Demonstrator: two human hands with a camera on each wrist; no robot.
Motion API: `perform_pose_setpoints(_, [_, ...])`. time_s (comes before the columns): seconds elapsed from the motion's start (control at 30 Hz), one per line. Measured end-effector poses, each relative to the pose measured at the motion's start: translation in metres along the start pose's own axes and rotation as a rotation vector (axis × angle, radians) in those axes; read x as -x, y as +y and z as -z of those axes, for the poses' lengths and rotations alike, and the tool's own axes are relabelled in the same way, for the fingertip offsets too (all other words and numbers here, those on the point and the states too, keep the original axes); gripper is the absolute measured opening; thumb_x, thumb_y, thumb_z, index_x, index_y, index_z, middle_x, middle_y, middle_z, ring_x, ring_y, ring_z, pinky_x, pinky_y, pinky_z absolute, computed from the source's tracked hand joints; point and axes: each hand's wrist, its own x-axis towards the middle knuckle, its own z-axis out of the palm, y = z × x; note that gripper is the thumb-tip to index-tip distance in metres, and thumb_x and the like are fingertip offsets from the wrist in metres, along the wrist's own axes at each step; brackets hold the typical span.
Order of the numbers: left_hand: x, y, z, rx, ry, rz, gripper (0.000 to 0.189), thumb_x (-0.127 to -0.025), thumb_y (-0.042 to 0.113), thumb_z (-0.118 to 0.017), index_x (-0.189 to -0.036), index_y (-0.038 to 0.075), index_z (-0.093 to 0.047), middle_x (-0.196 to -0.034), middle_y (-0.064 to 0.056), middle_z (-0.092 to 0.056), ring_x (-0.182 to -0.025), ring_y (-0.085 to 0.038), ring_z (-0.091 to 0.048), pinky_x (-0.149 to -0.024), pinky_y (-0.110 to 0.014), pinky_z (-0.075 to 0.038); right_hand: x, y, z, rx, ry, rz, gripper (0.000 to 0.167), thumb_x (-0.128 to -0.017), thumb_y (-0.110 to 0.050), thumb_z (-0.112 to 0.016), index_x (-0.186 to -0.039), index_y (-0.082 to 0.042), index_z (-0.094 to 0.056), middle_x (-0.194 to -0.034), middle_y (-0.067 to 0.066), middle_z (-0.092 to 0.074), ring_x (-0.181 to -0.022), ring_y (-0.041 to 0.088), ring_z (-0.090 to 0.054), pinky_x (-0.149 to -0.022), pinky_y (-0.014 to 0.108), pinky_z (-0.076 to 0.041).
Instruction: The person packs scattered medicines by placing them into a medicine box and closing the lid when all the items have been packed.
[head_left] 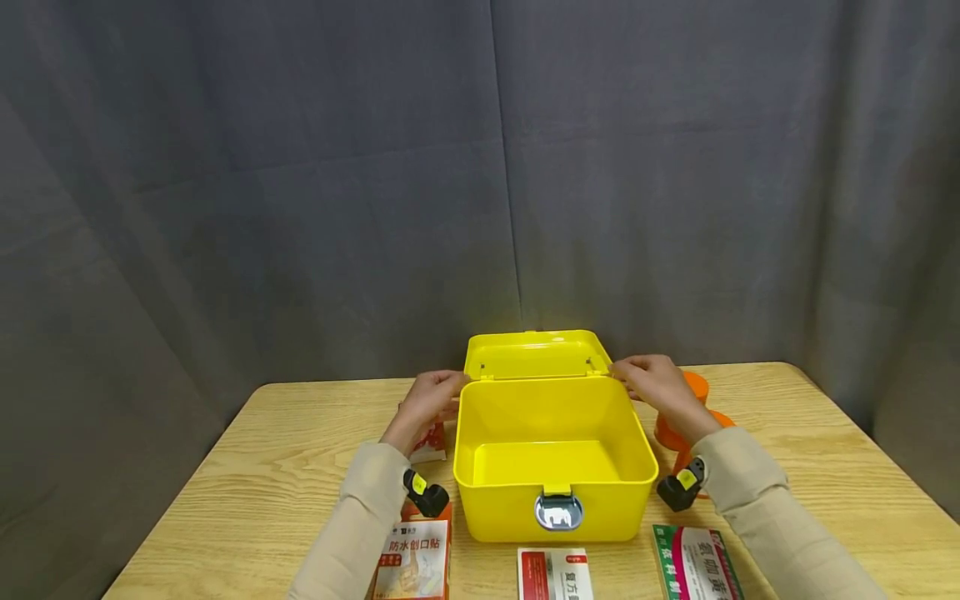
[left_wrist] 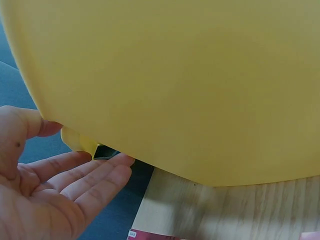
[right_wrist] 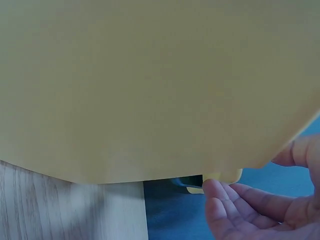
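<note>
A yellow plastic box [head_left: 555, 515] with a metal clasp [head_left: 558, 512] stands on the table, its lid [head_left: 536, 354] swung back on the far side. At the far left corner my left hand [head_left: 433, 397] grips the box by its rim. In the left wrist view the thumb lies at the edge and the fingers [left_wrist: 100, 187] reach behind, near the hinge. My right hand [head_left: 654, 385] grips the far right corner likewise; in the right wrist view its fingertips [right_wrist: 216, 207] touch the hinge area. Yellow walls hide part of both thumbs.
On the wooden table [head_left: 285, 467], a band-aid box [head_left: 414, 557], a red-and-white medicine box [head_left: 555, 573] and a green-and-pink medicine box [head_left: 697, 562] lie along the near side. A red-and-white packet [head_left: 430, 443] is left of the box. Orange objects [head_left: 697, 385], partly hidden, stand by the right arm.
</note>
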Motion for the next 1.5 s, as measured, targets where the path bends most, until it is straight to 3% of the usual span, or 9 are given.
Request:
perform_pose_setpoints(0.3, [-0.008, -0.006, 0.002, 0.061, -0.060, -0.023, 0.041, -0.099, 0.030, -0.053, -0.122, -0.003, -0.061, -0.109, -0.013, -0.065, -0.091, -0.029, -0.066, -0.087, -0.040, -0.054, -0.002, -0.003, 0.005, -0.026, -0.009, 0.039, 0.052, -0.099, -0.031, -0.049, -0.131, 0.010, -0.052, -0.128, 0.026, -0.054, -0.112, 0.037, -0.056, -0.097, 0.046, -0.047])
perform_pose_setpoints(0.5, [-0.010, -0.004, 0.001, 0.107, -0.048, -0.057, 0.041, -0.101, 0.028, -0.050, -0.125, -0.005, -0.059, -0.117, -0.015, -0.062, -0.108, -0.034, -0.061, -0.096, -0.045, -0.048, 0.001, -0.006, 0.011, -0.056, -0.002, 0.059, 0.056, -0.100, -0.034, -0.047, -0.133, 0.011, -0.049, -0.130, 0.027, -0.053, -0.116, 0.038, -0.055, -0.100, 0.045, -0.044])
perform_pose_setpoints(0.63, [-0.007, 0.000, 0.002, 0.085, -0.018, -0.098, 0.046, -0.102, 0.031, -0.049, -0.129, -0.005, -0.056, -0.127, -0.018, -0.058, -0.117, -0.036, -0.056, -0.101, -0.049, -0.042, 0.004, -0.007, 0.016, -0.061, 0.003, 0.090, 0.056, -0.101, -0.035, -0.045, -0.134, 0.011, -0.048, -0.132, 0.026, -0.052, -0.115, 0.037, -0.055, -0.101, 0.045, -0.043])
perform_pose_setpoints(0.8, [0.004, 0.001, 0.005, 0.068, 0.033, -0.196, 0.052, -0.101, 0.034, -0.052, -0.136, -0.005, -0.050, -0.137, -0.020, -0.051, -0.124, -0.036, -0.050, -0.103, -0.048, -0.040, 0.008, -0.005, 0.025, -0.060, -0.001, 0.165, 0.057, -0.102, -0.037, -0.045, -0.138, 0.007, -0.046, -0.137, 0.026, -0.048, -0.119, 0.038, -0.053, -0.102, 0.049, -0.041])
perform_pose_setpoints(1.03, [0.029, -0.003, 0.010, -0.005, 0.081, -0.345, 0.056, -0.099, 0.037, -0.055, -0.140, 0.001, -0.048, -0.140, -0.016, -0.050, -0.126, -0.032, -0.049, -0.104, -0.046, -0.040, 0.015, -0.001, 0.041, -0.035, 0.015, 0.246, 0.058, -0.101, -0.043, -0.046, -0.138, 0.001, -0.049, -0.134, 0.024, -0.052, -0.117, 0.038, -0.054, -0.102, 0.052, -0.040])
perform_pose_setpoints(1.33, [0.053, -0.015, 0.011, -0.017, 0.031, -0.423, 0.059, -0.098, 0.028, -0.060, -0.145, 0.000, -0.040, -0.147, -0.016, -0.041, -0.134, -0.029, -0.041, -0.105, -0.041, -0.037, 0.022, 0.007, 0.054, 0.016, 0.066, 0.272, 0.057, -0.099, -0.045, -0.052, -0.138, -0.004, -0.051, -0.132, 0.021, -0.054, -0.113, 0.040, -0.054, -0.096, 0.057, -0.044])
perform_pose_setpoints(1.4, [0.056, -0.018, 0.009, -0.003, 0.016, -0.434, 0.061, -0.097, 0.026, -0.061, -0.147, 0.000, -0.038, -0.149, -0.016, -0.038, -0.136, -0.029, -0.037, -0.106, -0.040, -0.035, 0.023, 0.010, 0.057, 0.020, 0.084, 0.292, 0.055, -0.099, -0.044, -0.053, -0.137, -0.005, -0.052, -0.130, 0.019, -0.057, -0.113, 0.037, -0.055, -0.096, 0.052, -0.046])
perform_pose_setpoints(1.5, [0.061, -0.022, 0.007, -0.001, -0.004, -0.449, 0.063, -0.096, 0.024, -0.062, -0.148, -0.001, -0.035, -0.151, -0.016, -0.035, -0.138, -0.029, -0.034, -0.109, -0.040, -0.031, 0.022, 0.015, 0.061, 0.023, 0.116, 0.333, 0.052, -0.098, -0.040, -0.055, -0.137, -0.005, -0.053, -0.126, 0.017, -0.059, -0.109, 0.025, -0.059, -0.093, 0.032, -0.049])
